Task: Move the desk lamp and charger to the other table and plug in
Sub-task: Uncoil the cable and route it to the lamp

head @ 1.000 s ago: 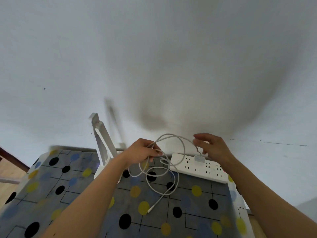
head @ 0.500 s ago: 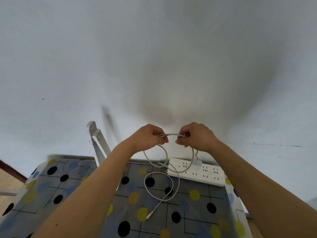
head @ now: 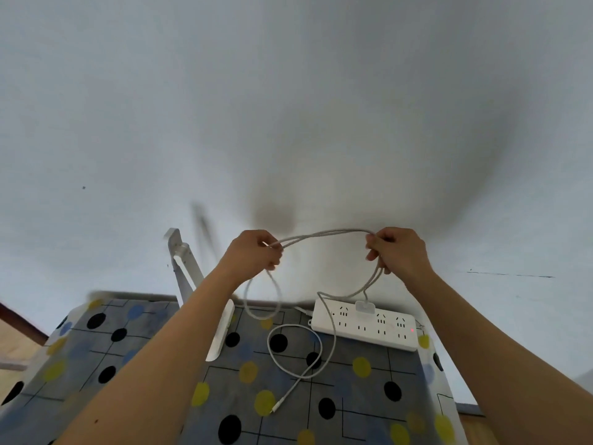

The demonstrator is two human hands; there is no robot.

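Home room: patterned tablecloth (head: pixel 154 354), power strip (head: pixel 365 327), plain wall (head: pixel 288 107).

The left hand (head: pixel 253 252) and right hand (head: pixel 396 248), close together half a second ago, are now well apart, toward 9 and 3 o'clock, with the charger cable (head: pixel 324 234) stretched into a doubled arc between them. One loop now hangs below the left hand, lifted off the table.

A single head-worn wide-angle camera looked forward and slightly down from just behind the raised forearms, facing the white wall (head: pixel 288 107) at 12 o'clock. The patterned bench (head: pixel 369 396) filled only the lower frame, close beneath the lens, with floor showing at 8 o'clock. No second view existed.
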